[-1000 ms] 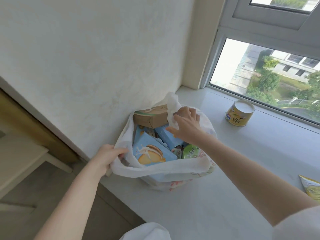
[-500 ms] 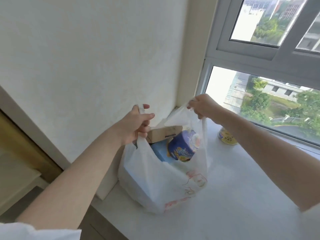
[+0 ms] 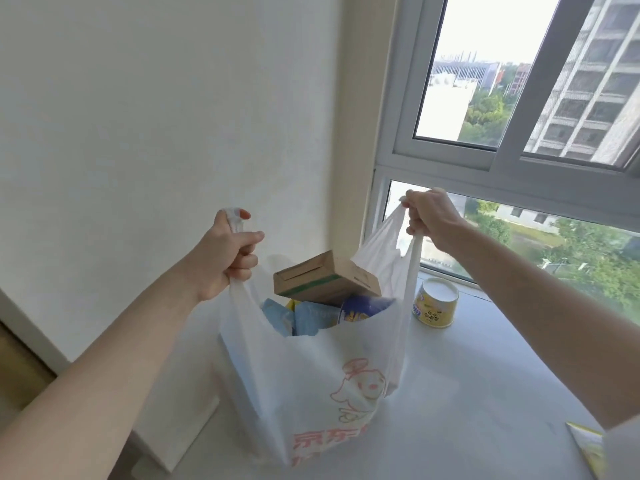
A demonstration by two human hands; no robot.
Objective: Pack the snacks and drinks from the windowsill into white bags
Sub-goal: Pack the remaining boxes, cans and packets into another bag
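Left hand grips one handle of the white plastic bag with pink print, fingers curled tight. Bag stands on the white windowsill, nearly full; a brown cardboard box protrudes on top. Right hand grips the other handle. Remaining unpacked: yellow round tub and yellow packet.

My left hand and right hand grip the white bag's handles; a yellow cup stands just right of it.

yellow packet cut by bottom edge, white bag hiding snacks' lower parts
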